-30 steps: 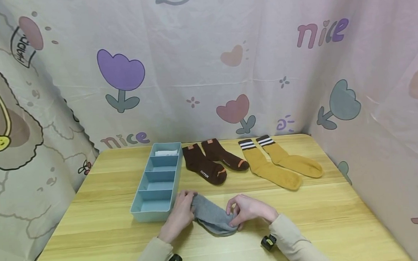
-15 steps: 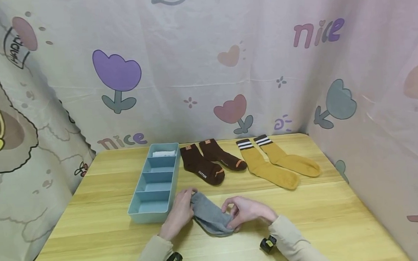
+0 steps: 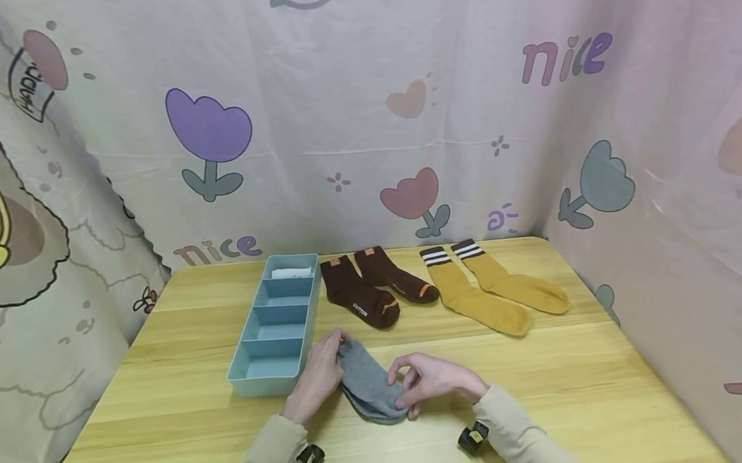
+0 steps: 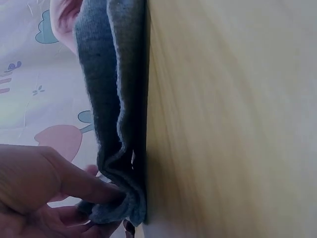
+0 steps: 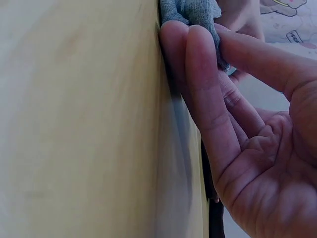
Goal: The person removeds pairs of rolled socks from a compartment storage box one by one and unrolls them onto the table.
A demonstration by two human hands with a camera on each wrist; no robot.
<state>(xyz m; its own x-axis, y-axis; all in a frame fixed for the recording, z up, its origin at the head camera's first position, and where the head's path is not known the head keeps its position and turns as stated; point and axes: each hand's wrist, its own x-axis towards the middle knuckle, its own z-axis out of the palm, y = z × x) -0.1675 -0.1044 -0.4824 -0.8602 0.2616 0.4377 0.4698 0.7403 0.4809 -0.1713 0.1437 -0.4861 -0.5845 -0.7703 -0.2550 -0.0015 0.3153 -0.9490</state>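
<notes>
A pair of grey socks (image 3: pixel 369 386) lies stacked on the wooden table (image 3: pixel 578 382), just right of the blue tray's near end. My left hand (image 3: pixel 338 350) pinches the cuff end against the table; in the left wrist view its fingers (image 4: pixel 59 181) hold the folded edge of the grey socks (image 4: pixel 106 99). My right hand (image 3: pixel 401 394) pinches the toe end and has it lifted over the middle. In the right wrist view its fingers (image 5: pixel 198 74) and thumb squeeze a tuft of the grey socks (image 5: pixel 190 11).
A blue divided tray (image 3: pixel 311 324) stands left of my hands, with something white (image 3: pixel 293 272) in its far compartment. Brown socks (image 3: pixel 365 292) and mustard striped socks (image 3: pixel 496 291) lie flat at the back. Printed curtains close in three sides.
My right hand has drawn the toe end leftward toward my left hand, so the grey socks look shorter and more bunched. My left hand has stayed put.
</notes>
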